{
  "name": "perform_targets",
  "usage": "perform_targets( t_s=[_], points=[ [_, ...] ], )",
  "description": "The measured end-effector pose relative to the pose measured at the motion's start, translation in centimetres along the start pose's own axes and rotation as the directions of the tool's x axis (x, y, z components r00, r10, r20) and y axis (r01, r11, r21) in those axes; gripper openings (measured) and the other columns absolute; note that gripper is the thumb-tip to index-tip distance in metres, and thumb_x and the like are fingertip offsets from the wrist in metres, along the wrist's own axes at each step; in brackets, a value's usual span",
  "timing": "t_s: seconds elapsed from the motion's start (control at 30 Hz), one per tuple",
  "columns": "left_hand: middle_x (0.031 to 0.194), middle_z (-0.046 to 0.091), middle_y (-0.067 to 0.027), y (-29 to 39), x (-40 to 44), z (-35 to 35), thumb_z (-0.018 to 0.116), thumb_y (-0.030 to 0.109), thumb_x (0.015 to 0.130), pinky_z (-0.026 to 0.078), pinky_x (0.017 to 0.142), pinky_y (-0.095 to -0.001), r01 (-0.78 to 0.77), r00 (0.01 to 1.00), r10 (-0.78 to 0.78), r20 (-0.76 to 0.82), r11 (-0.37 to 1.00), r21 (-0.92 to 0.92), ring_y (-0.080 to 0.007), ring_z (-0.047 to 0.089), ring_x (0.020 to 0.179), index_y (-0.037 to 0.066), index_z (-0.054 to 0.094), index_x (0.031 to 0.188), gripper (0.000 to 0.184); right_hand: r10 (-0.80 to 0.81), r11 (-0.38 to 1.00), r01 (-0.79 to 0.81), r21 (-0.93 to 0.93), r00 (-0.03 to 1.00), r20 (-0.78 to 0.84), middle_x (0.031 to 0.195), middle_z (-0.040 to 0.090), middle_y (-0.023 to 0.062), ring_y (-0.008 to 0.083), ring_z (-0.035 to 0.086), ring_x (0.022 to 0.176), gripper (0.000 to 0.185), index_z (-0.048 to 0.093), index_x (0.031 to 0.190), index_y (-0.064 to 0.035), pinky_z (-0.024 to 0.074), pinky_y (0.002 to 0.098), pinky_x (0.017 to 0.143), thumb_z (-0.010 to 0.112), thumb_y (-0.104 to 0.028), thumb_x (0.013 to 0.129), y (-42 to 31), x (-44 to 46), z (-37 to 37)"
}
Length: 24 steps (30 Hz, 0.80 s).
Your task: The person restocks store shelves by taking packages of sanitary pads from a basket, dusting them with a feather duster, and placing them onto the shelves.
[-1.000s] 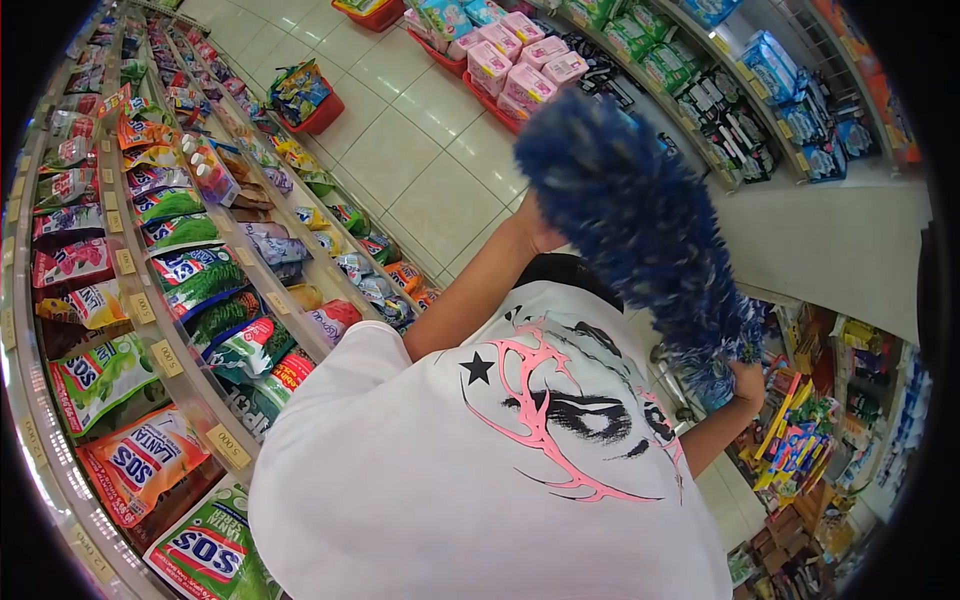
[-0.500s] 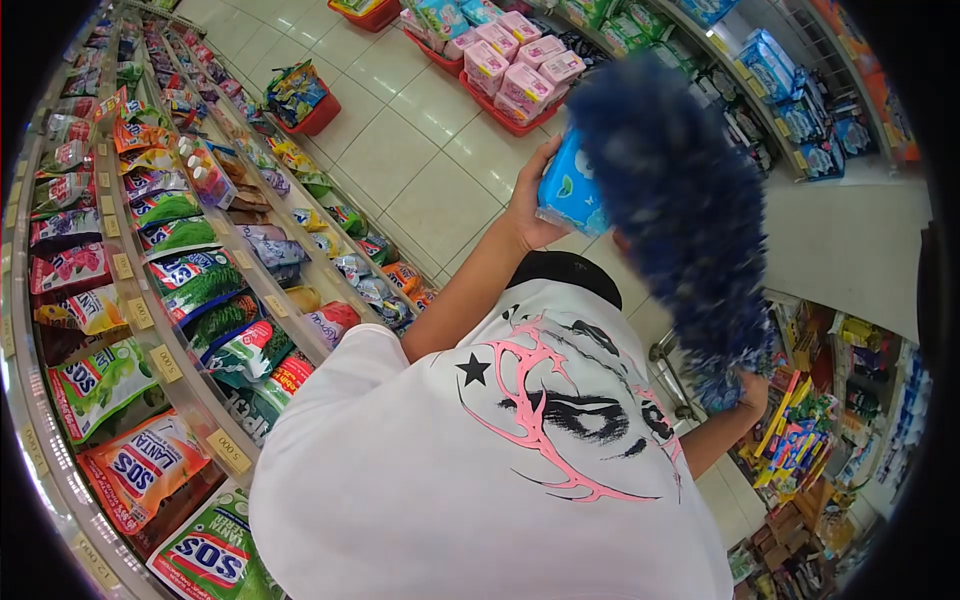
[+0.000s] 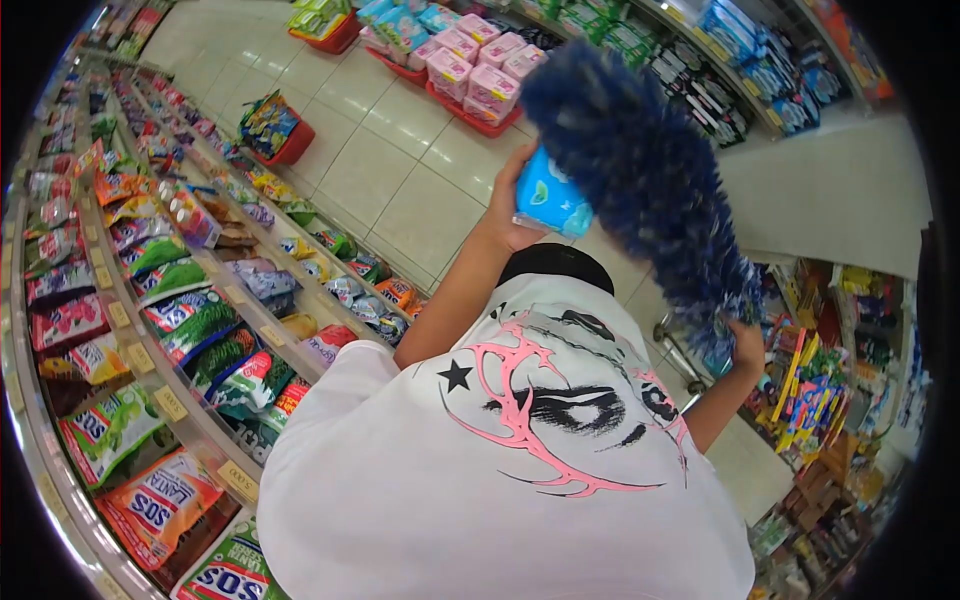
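My left hand (image 3: 508, 212) is closed around a bright blue plastic-wrapped pack (image 3: 548, 198) with a small green leaf mark, held out in front of my waist. At the right, my right hand (image 3: 745, 343) grips the lower end of a fluffy dark blue duster (image 3: 640, 160); the fibres hide its handle and some of my fingers. The duster slants up and left from that hand. Its fluffy part covers the upper right of the blue pack; I cannot tell whether the two touch.
A curved shelf (image 3: 190, 405) of cleaner pouches with price tags runs along my left. Red baskets stand on the tiled floor (image 3: 375, 190), one under pink packs (image 3: 490, 92). More stocked shelves (image 3: 735, 75) are at the upper right, with colourful small goods (image 3: 810, 385) at the right.
The view has shifted a little, with the shelves and baskets now further left. The pack and duster also appear further left, and the duster is less blurred. Both hands keep their hold.
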<state>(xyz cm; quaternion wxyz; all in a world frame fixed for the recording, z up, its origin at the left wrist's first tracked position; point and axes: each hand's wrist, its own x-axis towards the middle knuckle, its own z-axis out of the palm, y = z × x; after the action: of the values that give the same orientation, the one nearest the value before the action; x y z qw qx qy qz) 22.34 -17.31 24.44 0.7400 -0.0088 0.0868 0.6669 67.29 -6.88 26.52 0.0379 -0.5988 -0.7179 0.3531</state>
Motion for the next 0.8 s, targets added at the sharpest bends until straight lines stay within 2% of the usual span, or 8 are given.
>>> perform_targets(
  t_s=[0.03,0.07,0.13,0.37,0.53,0.67,0.73,0.8],
  points=[
    [0.124,0.051,-0.0172,-0.2,0.1,-0.2,0.045,0.051,0.087,0.051,0.076,-0.0538,-0.019,1.0,0.018,-0.015,1.0,-0.025,-0.0359,0.055,0.107,0.007,0.044,0.129,0.061,0.08,0.956,-0.055,0.289,0.994,-0.075,0.115,0.059,0.0116,0.0251,0.053,0.105,0.046,0.056,0.113,0.0047,0.038,0.0343,0.094,0.067,-0.011,0.071,0.3,0.3,0.6],
    [0.125,0.048,-0.0221,-0.1,0.3,-0.3,0.043,0.055,0.086,0.05,0.08,-0.0532,0.046,0.992,-0.041,0.123,0.998,-0.041,-0.0392,0.052,0.11,0.006,0.041,0.132,0.067,0.169,0.827,-0.071,0.558,0.977,-0.126,0.12,0.057,0.0112,0.024,0.052,0.109,0.044,0.058,0.113,0.0047,0.0372,0.0342,0.095,0.068,-0.012,0.074,-0.5,0.5,1.0],
    [0.127,0.045,-0.0253,-0.2,0.2,-0.3,0.046,0.063,0.081,0.048,0.083,-0.0531,0.119,0.93,-0.082,0.358,0.989,-0.082,-0.0385,0.051,0.11,0.007,0.035,0.136,0.079,0.212,0.803,-0.088,0.59,0.967,-0.144,0.121,0.056,0.0105,0.0225,0.051,0.11,0.044,0.058,0.114,0.0052,0.0357,0.0339,0.097,0.068,-0.013,0.075,-4.9,0.4,0.9],
    [0.126,0.049,-0.0186,-0.5,-0.2,1.1,0.06,0.066,0.071,0.045,0.089,-0.0533,-0.002,0.945,0.015,0.328,0.999,-0.041,-0.0363,0.055,0.106,0.007,0.033,0.136,0.092,0.339,0.635,-0.064,0.769,0.919,-0.203,0.121,0.057,0.0143,0.0224,0.052,0.112,0.045,0.058,0.116,0.0069,0.035,0.0322,0.098,0.066,-0.014,0.077,-8.8,-0.7,1.6],
    [0.118,0.055,-0.0148,0.7,-0.2,-1.1,0.059,0.056,0.078,0.045,0.091,-0.0462,-0.214,0.962,0.257,-0.09,0.918,0.333,-0.0313,0.056,0.105,0.006,0.042,0.13,0.074,0.301,0.492,-0.035,0.87,0.944,-0.132,0.116,0.06,0.0113,0.022,0.055,0.105,0.044,0.058,0.115,0.0052,0.0384,0.033,0.096,0.068,-0.009,0.074,-2.0,-1.2,1.8],
    [0.113,0.058,-0.0129,2.4,0.1,-2.4,0.054,0.05,0.081,0.045,0.093,-0.0463,-0.143,0.98,0.167,-0.105,0.969,0.2,-0.0295,0.057,0.105,0.007,0.048,0.125,0.061,0.196,0.73,-0.126,0.672,0.98,-0.029,0.111,0.063,0.008,0.0207,0.058,0.099,0.051,0.059,0.114,-0.0005,0.0447,0.0337,0.088,0.074,-0.003,0.065,-3.3,-3.0,0.7],
    [0.113,0.059,-0.013,2.4,0.2,-2.7,0.053,0.049,0.082,0.044,0.094,-0.0464,-0.199,0.959,0.266,-0.096,0.877,0.438,-0.0294,0.057,0.104,0.007,0.049,0.124,0.06,-0.053,0.985,0.025,0.169,0.986,0.161,0.11,0.064,0.0076,0.0201,0.059,0.097,0.054,0.058,0.116,-0.0022,0.0449,0.0338,0.087,0.075,-0.011,0.065,-3.4,-2.5,0.0],
    [0.112,0.059,-0.013,2.4,0.4,-3.0,0.052,0.049,0.082,0.043,0.094,-0.0465,-0.247,0.93,0.365,-0.052,0.722,0.646,-0.0293,0.057,0.104,0.007,0.049,0.123,0.059,-0.174,0.981,0.153,0.119,0.965,0.197,0.108,0.064,0.0089,0.02,0.059,0.097,0.058,0.056,0.118,-0.0044,0.0441,0.0337,0.087,0.076,-0.018,0.065,-4.9,-1.4,0.0]
  ],
)
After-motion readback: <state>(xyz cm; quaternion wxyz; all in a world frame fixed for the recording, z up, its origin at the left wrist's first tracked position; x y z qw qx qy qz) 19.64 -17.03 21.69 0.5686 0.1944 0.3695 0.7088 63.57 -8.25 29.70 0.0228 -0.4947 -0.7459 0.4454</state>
